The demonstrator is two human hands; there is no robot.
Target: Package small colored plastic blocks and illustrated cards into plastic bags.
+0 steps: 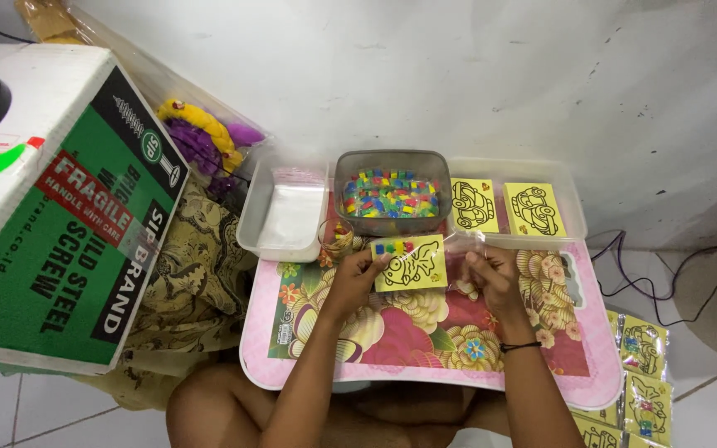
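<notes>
My left hand (357, 278) grips the left edge of a yellow card (409, 263) printed with a black line drawing, with a few small coloured squares stuck along its top left. My right hand (491, 278) is at the card's right side, closed on a clear plastic sleeve (466, 243) that trails from the card. Both hands hover over a flowery pink lap tray (425, 340). Just beyond the card stands a grey tub (390, 195) full of small coloured tiles.
An empty clear box (282, 211) sits left of the grey tub. A clear tray (504, 207) on the right holds two more yellow drawing cards. Several bagged cards (642, 373) lie on the floor at right. A large cardboard box (51, 216) stands at left, cables at far right.
</notes>
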